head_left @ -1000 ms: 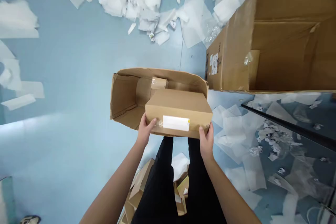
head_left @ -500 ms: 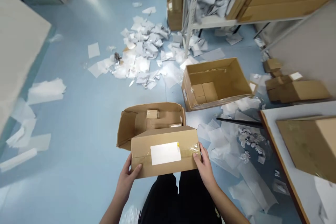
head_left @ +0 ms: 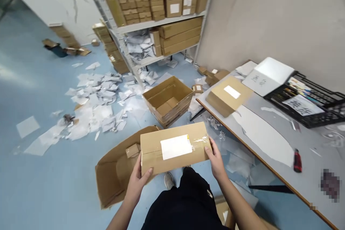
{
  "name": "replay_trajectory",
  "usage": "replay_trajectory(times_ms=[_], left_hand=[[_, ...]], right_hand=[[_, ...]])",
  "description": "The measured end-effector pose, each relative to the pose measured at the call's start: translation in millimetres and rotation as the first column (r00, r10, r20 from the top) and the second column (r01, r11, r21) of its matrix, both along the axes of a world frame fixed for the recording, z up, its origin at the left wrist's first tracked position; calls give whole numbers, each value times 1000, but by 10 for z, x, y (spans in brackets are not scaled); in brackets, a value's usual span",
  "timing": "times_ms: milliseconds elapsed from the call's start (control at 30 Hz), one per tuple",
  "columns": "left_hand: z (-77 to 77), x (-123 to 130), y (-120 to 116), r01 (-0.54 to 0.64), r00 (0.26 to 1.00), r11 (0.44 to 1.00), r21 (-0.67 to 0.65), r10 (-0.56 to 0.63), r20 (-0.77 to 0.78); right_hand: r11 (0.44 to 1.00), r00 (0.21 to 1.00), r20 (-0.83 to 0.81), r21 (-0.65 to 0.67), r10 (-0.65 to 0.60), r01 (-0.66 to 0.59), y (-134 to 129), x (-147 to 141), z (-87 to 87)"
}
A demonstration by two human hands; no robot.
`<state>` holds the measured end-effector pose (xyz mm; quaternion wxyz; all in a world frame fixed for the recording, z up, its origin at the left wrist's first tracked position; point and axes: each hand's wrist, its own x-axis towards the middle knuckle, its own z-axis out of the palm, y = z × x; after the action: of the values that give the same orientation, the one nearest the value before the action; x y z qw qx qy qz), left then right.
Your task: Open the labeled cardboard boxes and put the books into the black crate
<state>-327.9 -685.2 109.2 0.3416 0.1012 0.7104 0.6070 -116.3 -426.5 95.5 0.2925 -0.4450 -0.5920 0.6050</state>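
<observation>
Between my two hands is a closed cardboard box (head_left: 151,151) with a white label (head_left: 176,147) and clear tape at its right end. My left hand (head_left: 140,176) grips its lower left corner, thumb on the near face. At the right end, my right hand (head_left: 214,152) holds it the same way, fingers round the edge. Below and left of it an open carton (head_left: 107,183) sits on the floor, with a small box (head_left: 133,150) inside. The held box hides part of that carton. Farther off stands another open carton (head_left: 172,111).
On the right a table (head_left: 272,118) bears a labelled box (head_left: 226,95), a black crate (head_left: 304,100) and a red-handled tool (head_left: 297,161). Loose paper (head_left: 94,97) covers the floor ahead. A metal shelf (head_left: 161,19) full of boxes stands behind.
My view has swung right and up, bringing the table and shelf into sight. The held box has turned with me, away from over the near carton toward the table side. Both hands keep their hold.
</observation>
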Motion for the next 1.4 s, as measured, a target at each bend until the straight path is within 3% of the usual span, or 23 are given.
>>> replay_trajectory(times_ms=[200,333,533,700,867,1033,1233,1400], left_hand=[[158,446,943,353,936,930,104,-350,-47],[133,960,1771,402,915,906,130,-402,-29],[94,2022,3360,400,914,903,154,-406,5],[93,2804,4579,390,897,899,200,-420,137],[42,3189,5398,372,886,919,132,-394,244],[-108,3269,5936,268,944,961,62,-275,181],[-363,3271,6162,229,958,968,103,-243,152],[-381,3371,6142,218,954,974,66,-227,197]], right_hand=[[977,974,-130,78,-187,198,662,986,450],[966,967,-157,133,-200,222,1340,1773,612],[904,949,63,330,-309,272,2742,2860,731],[901,909,249,368,-334,230,4127,3374,773],[942,900,375,321,-221,98,5365,3364,492],[967,861,484,253,-157,35,6203,3020,146],[969,778,626,224,-59,-106,6743,2554,-117],[964,844,526,156,104,-216,6911,2573,-212]])
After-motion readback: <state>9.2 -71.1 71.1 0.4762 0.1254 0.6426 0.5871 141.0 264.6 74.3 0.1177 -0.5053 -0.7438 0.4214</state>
